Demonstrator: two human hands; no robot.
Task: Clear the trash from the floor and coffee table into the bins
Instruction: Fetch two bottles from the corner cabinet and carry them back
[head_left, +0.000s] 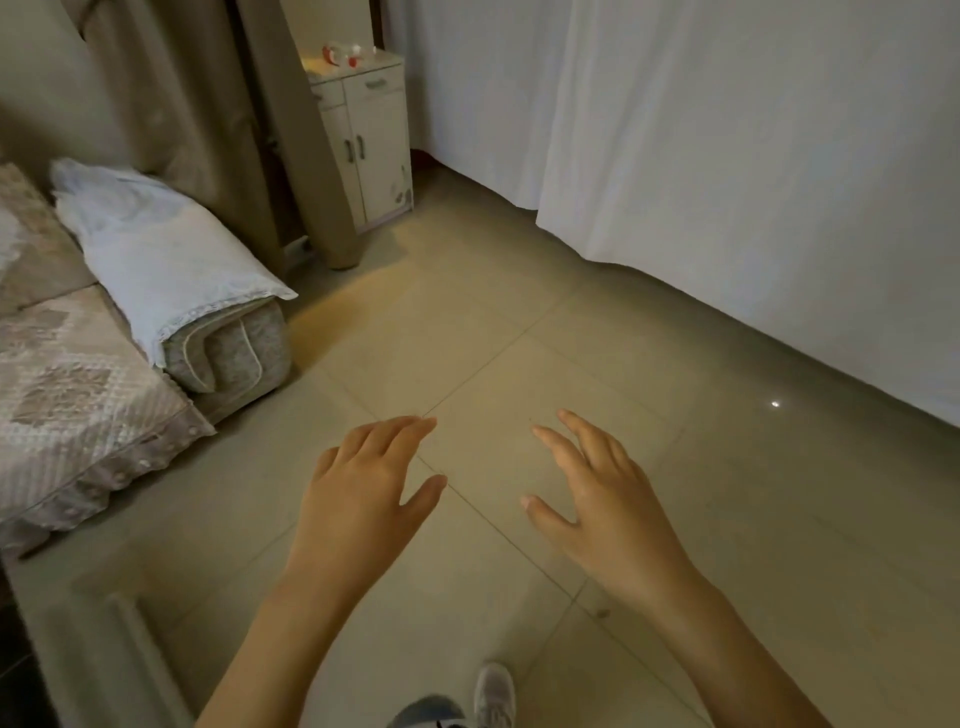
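My left hand (363, 488) and my right hand (597, 499) hover side by side over the beige tiled floor (519, 322), palms down, fingers spread and relaxed. Neither hand holds anything. A small dark speck (602, 613) lies on the tile just below my right wrist. No bin and no coffee table appear in the head view. A red and white object (340, 54) lies on top of a small cabinet far back; I cannot tell what it is.
A sofa (78, 395) with lace covers fills the left side. A small white cabinet (371, 140) stands at the back beside beige curtains (208, 104). White drapes (727, 156) hang along the right. My shoe (493, 696) shows at the bottom edge.
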